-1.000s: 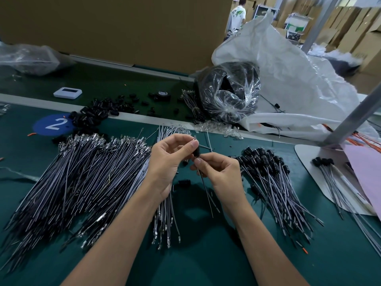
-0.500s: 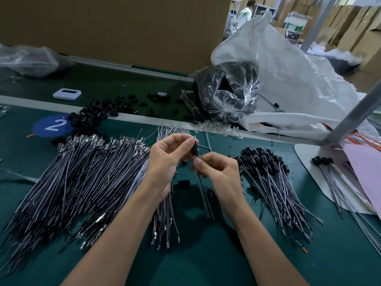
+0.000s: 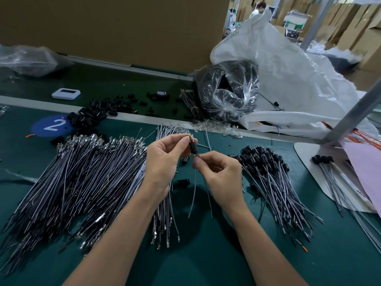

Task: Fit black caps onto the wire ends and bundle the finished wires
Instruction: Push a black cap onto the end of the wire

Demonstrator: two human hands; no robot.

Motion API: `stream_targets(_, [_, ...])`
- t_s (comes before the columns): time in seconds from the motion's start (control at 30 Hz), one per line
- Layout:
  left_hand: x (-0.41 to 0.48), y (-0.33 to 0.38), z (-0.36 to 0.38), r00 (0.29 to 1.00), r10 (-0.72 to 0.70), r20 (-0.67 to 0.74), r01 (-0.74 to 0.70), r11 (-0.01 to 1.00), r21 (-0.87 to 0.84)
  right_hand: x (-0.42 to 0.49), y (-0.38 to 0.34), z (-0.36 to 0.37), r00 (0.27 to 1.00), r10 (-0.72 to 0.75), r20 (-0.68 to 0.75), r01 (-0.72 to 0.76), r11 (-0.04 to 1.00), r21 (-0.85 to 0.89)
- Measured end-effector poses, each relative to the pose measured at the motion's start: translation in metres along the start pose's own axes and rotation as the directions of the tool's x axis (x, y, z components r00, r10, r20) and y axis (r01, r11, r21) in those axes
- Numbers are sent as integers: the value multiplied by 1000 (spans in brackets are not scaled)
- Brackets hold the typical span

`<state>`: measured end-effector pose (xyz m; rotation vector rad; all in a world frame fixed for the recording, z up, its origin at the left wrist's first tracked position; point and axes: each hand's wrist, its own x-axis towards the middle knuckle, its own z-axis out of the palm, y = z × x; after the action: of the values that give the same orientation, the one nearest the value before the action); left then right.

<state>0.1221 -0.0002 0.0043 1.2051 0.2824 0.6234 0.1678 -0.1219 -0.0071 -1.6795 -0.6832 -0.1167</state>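
My left hand pinches the metal tips of a wire pair just above a black cap threaded on them. My right hand pinches the two thin wires right below the cap, and their tails hang down over the green mat. A big fan of uncapped wires lies to the left. Under my left wrist sits a smaller batch of wires. The pile of capped wires lies to the right. Loose black caps are heaped at the back left.
A clear bag of black parts and a large white sack stand behind the hands. A white tray at the right holds several capped wires and pink paper. A small white device lies far left. A metal post slants at right.
The cap has slid down along the wires, leaving the metal tips bare at my left fingertips. My right hand has shifted slightly lower on the wires.
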Motion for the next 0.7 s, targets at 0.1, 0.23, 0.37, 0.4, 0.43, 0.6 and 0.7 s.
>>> stream_targets(0.1, [-2,3,0,1000,-11,22,12,999,-29,0,1,0,1000,-26,-4,26,999,-25])
stream_targets(0.23, [-3,8,-1,999,-43,25,45,993,-105,0,2,0,1000,-6,12,6,1000,-10])
stream_targets(0.37, [-1,10,-4,994,-83,74,97,974,-204,0,1,-1,999,34,39,-37,996,86])
stream_targets(0.4, [0,9,-5,991,-95,94,114,967,-227,0,0,-1,998,36,43,-41,993,109])
stream_targets(0.43, [0,9,-5,988,-109,113,134,959,-250,0,0,-2,998,39,46,-45,990,135])
stream_targets(0.6, [2,9,-6,976,-144,165,189,935,-301,-2,-3,-2,998,50,47,-59,975,216])
stream_targets(0.7, [2,9,-6,980,-127,155,167,944,-284,-2,-3,-3,998,37,42,-45,978,202])
